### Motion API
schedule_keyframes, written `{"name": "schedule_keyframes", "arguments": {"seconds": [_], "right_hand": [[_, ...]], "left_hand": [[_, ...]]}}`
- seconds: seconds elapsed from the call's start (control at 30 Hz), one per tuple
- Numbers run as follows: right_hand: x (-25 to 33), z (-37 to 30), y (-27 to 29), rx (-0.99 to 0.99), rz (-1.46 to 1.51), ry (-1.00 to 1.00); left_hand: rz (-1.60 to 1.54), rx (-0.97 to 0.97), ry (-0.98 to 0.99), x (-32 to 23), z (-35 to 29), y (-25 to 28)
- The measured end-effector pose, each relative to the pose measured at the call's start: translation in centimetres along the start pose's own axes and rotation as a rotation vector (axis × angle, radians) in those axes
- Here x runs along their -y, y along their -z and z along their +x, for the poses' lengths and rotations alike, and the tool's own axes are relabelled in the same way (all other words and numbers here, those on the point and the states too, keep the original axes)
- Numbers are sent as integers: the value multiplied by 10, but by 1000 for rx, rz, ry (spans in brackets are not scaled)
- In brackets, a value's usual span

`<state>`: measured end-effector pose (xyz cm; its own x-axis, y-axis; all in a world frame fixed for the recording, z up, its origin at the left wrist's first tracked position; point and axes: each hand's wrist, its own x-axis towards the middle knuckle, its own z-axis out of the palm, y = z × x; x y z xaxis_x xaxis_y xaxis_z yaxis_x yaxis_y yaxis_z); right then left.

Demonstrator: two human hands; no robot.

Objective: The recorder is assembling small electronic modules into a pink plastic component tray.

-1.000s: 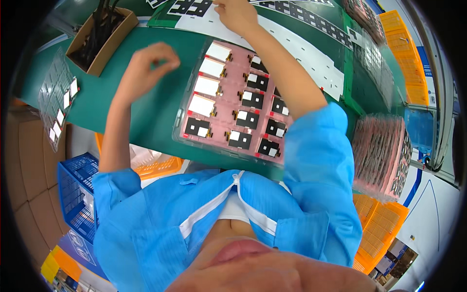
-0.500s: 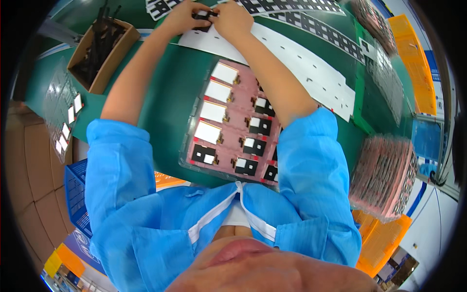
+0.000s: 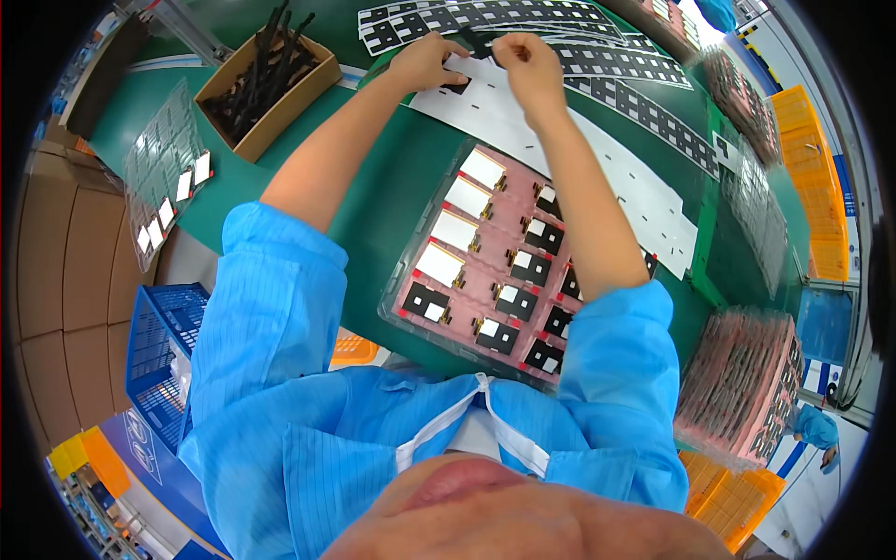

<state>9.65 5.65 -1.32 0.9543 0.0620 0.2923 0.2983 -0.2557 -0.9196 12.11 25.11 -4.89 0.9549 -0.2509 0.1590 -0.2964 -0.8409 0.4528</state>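
My left hand (image 3: 425, 65) rests at the far end of a white backing sheet (image 3: 504, 117), thumb and forefinger apart. Its thumb touches the sheet beside a small black square piece (image 3: 456, 88). To its right, my right hand (image 3: 532, 73) is raised with the fingertips pinched on a thin black sticker (image 3: 478, 43), which reaches toward the left hand. Nearer to me lies a clear-edged tray with a pink base (image 3: 509, 210). White-faced rectangular parts (image 3: 454, 230) fill most of its left column; other parts carry black pieces with white squares (image 3: 514, 301).
Black-and-white sticker sheets (image 3: 597, 61) fan out at the back. A cardboard box of black strips (image 3: 245, 140) stands left, by a clear tray (image 3: 159, 173). Stacked pink trays (image 3: 737, 373), orange crates (image 3: 810, 177) and a blue basket (image 3: 168, 373) surround the green table (image 3: 359, 210).
The view has shifted, so the table appears farther right and lower. My hands, close together before, are now farther apart, the right one drawing the black sticker up from the sheet.
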Motion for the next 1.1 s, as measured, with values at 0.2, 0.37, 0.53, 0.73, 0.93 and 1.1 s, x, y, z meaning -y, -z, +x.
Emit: {"name": "schedule_keyframes", "arguments": {"seconds": [0.2,0.37,0.53,0.73,0.93,1.1], "right_hand": [[13,-61,71,263,306,-151],[85,-140,84,356,226,-429],[54,-178,94,623,127,70],[53,-196,84,678,13,40],[60,-195,63,674,-59,-224],[46,-190,46,715,-105,-91]], "left_hand": [[-385,-183,-100,10,-25,-16],[-405,-129,-47,-25,-155,39],[-432,145,-161,-12,-231,38],[-494,183,-261,-39,-251,15],[-457,188,-265,-50,-256,18],[-514,206,-226,-43,-254,13]]}}
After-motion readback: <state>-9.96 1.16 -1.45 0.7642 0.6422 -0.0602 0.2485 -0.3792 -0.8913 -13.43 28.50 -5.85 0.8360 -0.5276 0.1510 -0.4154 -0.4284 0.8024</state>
